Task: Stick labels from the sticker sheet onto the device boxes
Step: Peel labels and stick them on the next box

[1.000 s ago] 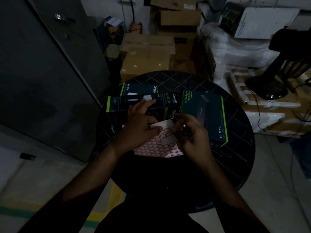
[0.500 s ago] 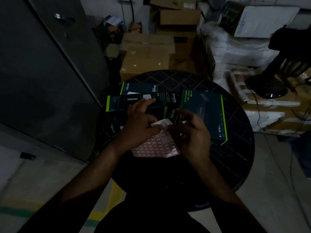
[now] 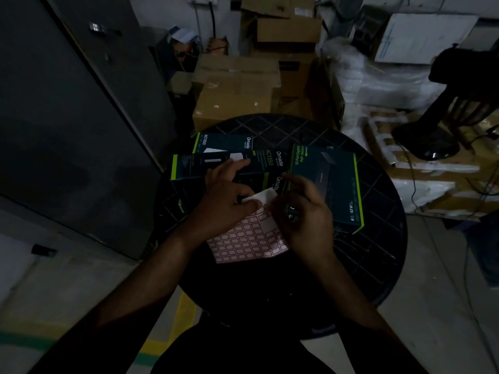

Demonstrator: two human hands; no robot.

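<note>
Dim light. I see a round dark desk (image 3: 378, 265) with a diamond-lattice top. On its far half lie the device boxes: a wide switch box (image 3: 329, 184) at right, a long AC1350 box (image 3: 216, 163) across the middle, another box (image 3: 224, 143) behind it. The sticker sheet (image 3: 243, 242), red-bordered labels, sits at the near centre between both hands. Left hand (image 3: 224, 203): thumb and fingers pinch the sheet's white upper corner, index resting on the AC1350 box. Right hand (image 3: 305, 217): fingers curled at the sheet's right edge; I cannot tell what they grip.
</note>
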